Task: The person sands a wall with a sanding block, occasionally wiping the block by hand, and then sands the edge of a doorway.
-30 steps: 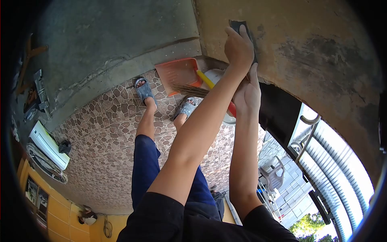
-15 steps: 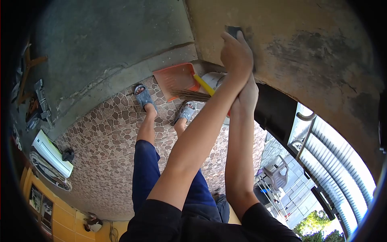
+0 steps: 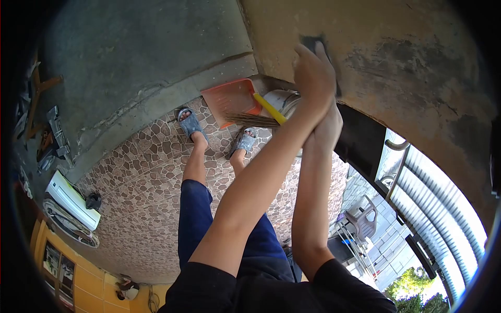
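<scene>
My left hand point(image 3: 315, 77) is closed around a dark flat piece point(image 3: 312, 40), pressed against the brownish wall point(image 3: 376, 26). The piece looks like sandpaper or a sanding pad, but most of it is covered by the hand. A dark smudged strip runs along the wall beside my knuckles. My right hand point(image 3: 331, 124) lies just below, behind the left wrist. Its fingers are hidden, so its grip cannot be made out. Dark, worn patches point(image 3: 412, 60) mark the wall to the right.
Below the hands are an orange dustpan point(image 3: 219, 96), a broom with a yellow handle point(image 3: 269, 108) and a pale bucket point(image 3: 282, 99). My slippered feet stand on the stone-patterned floor point(image 3: 146, 182). A grey chair point(image 3: 365, 216) stands at lower right; tools lie at far left.
Both hands, with the dark piece, have shifted slightly right and down in the view. The surroundings have also shifted a little, as the camera moved.
</scene>
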Available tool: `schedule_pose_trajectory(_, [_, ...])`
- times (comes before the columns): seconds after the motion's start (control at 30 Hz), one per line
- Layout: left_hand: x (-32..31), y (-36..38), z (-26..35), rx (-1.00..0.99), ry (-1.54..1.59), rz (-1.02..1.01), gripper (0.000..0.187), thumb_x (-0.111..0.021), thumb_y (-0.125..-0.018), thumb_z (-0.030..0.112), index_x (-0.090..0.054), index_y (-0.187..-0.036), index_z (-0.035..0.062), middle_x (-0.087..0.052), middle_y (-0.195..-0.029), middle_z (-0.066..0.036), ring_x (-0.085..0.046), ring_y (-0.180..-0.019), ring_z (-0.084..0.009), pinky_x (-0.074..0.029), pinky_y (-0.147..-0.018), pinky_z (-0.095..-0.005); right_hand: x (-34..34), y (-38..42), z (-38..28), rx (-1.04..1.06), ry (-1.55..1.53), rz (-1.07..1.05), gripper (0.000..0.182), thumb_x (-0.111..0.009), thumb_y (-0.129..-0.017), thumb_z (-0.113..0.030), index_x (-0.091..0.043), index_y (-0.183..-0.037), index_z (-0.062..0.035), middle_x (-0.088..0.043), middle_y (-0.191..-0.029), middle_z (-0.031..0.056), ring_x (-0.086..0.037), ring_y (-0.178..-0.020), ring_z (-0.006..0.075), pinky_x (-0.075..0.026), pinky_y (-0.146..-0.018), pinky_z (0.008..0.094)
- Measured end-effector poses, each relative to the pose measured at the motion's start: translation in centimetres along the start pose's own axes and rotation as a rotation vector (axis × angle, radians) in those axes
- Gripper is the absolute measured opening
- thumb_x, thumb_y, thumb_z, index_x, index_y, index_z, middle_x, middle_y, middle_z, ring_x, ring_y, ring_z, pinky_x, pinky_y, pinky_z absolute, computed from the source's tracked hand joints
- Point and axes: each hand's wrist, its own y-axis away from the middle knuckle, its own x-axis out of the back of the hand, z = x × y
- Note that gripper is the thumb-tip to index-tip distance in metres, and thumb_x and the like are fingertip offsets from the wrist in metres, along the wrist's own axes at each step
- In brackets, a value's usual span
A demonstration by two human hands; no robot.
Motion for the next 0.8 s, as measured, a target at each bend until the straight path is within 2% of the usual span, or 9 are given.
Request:
schedule_pose_trajectory(0.1, [1.0, 5.3, 1.3, -0.054, 0.134, 0.026, 0.039, -0.046, -0.106, 0.030, -0.043, -0.113, -0.0085, -0.066, -0.085, -0.034, -0.066, -0.082, -0.0527, -0.054, -0.072, -0.0546, 0.0, 5.6, -4.0, 0.082, -0.049, -0.030, 0.038, -0.044, -0.108, -0.015, -0.059, -0.124, 0.0151, -0.067, -0.116, 0.0196, -0.067, -0.101, 0.0241, -0.056, -0.084, 0.0353])
schedule_pose_trajectory(0.17, [1.7, 5.9, 1.8, 0.043, 0.107, -0.168, 0.039, -0.047, -0.106, 0.029, -0.042, -0.115, -0.0078, -0.066, -0.084, -0.035, -0.066, -0.081, -0.0536, -0.055, -0.071, -0.0542, 1.6, 4.1, -3.3, 0.029, 0.002, -0.037, 0.037, -0.044, -0.107, -0.015, -0.059, -0.124, 0.0151, -0.066, -0.117, 0.0196, -0.067, -0.101, 0.0243, -0.056, -0.084, 0.0356])
schedule_pose_trajectory(0.2, [1.0, 4.4, 1.7, -0.009, 0.119, -0.031, 0.039, -0.046, -0.106, 0.030, -0.043, -0.113, -0.0085, -0.066, -0.082, -0.034, -0.066, -0.082, -0.0526, -0.054, -0.071, -0.0546, 2.0, 3.0, -3.0, -0.013, 0.053, -0.047, 0.036, -0.044, -0.107, -0.014, -0.059, -0.124, 0.0152, -0.066, -0.117, 0.0197, -0.068, -0.101, 0.0244, -0.056, -0.084, 0.0359])
schedule_pose_trajectory(0.33, [-0.2, -4.5, -0.3, 0.007, 0.068, 0.043, 0.047, -0.046, -0.105, 0.037, -0.047, -0.107, -0.0097, -0.066, -0.089, -0.037, -0.064, -0.088, -0.0551, -0.051, -0.077, -0.0561, -2.6, -1.5, -0.5, -0.040, 0.136, 0.015, 0.035, -0.049, -0.107, -0.016, -0.061, -0.120, 0.0140, -0.068, -0.109, 0.0181, -0.067, -0.096, 0.0208, -0.056, -0.082, 0.0347])
schedule_pose_trajectory(0.43, [0.6, -1.9, 0.7, 0.071, 0.077, -0.046, 0.047, -0.046, -0.105, 0.037, -0.047, -0.110, -0.0100, -0.066, -0.092, -0.037, -0.065, -0.091, -0.0545, -0.052, -0.079, -0.0548, -2.6, -0.9, -0.6, -0.049, 0.089, 0.040, 0.037, -0.050, -0.108, -0.019, -0.062, -0.119, 0.0135, -0.069, -0.107, 0.0178, -0.067, -0.095, 0.0188, -0.056, -0.082, 0.0328])
schedule_pose_trajectory(0.5, [1.1, 3.5, 1.5, 0.010, 0.038, -0.010, 0.042, -0.044, -0.107, 0.033, -0.045, -0.110, -0.0087, -0.067, -0.085, -0.034, -0.067, -0.084, -0.0511, -0.054, -0.075, -0.0555, 0.4, 2.8, -2.0, 0.089, 0.026, -0.024, 0.038, -0.049, -0.108, -0.020, -0.062, -0.119, 0.0136, -0.069, -0.110, 0.0189, -0.068, -0.096, 0.0190, -0.056, -0.081, 0.0312])
schedule_pose_trajectory(0.57, [1.0, 7.1, 1.0, -0.043, 0.126, -0.019, 0.042, -0.044, -0.107, 0.034, -0.044, -0.109, -0.0084, -0.067, -0.087, -0.034, -0.067, -0.084, -0.0514, -0.053, -0.075, -0.0556, 1.4, 5.2, -4.1, 0.072, -0.036, -0.027, 0.038, -0.048, -0.109, -0.020, -0.062, -0.119, 0.0136, -0.069, -0.111, 0.0193, -0.069, -0.096, 0.0191, -0.056, -0.080, 0.0298])
schedule_pose_trajectory(0.7, [-0.5, 1.9, -0.4, 0.013, 0.057, 0.025, 0.044, -0.045, -0.106, 0.033, -0.045, -0.110, -0.0111, -0.067, -0.090, -0.035, -0.067, -0.086, -0.0516, -0.054, -0.075, -0.0550, 1.6, 0.9, -2.4, -0.074, 0.057, -0.063, 0.033, -0.053, -0.107, -0.018, -0.063, -0.115, 0.0127, -0.070, -0.104, 0.0153, -0.069, -0.087, 0.0171, -0.055, -0.074, 0.0294])
schedule_pose_trajectory(0.8, [-0.2, -2.2, -0.8, 0.079, 0.033, 0.016, 0.046, -0.047, -0.105, 0.033, -0.046, -0.108, -0.0123, -0.065, -0.089, -0.037, -0.065, -0.089, -0.0530, -0.052, -0.077, -0.0557, -1.0, -2.0, -0.3, -0.077, 0.119, 0.014, 0.029, -0.058, -0.105, -0.019, -0.067, -0.101, 0.0077, -0.069, -0.094, 0.0093, -0.063, -0.079, 0.0121, -0.051, -0.068, 0.0280])
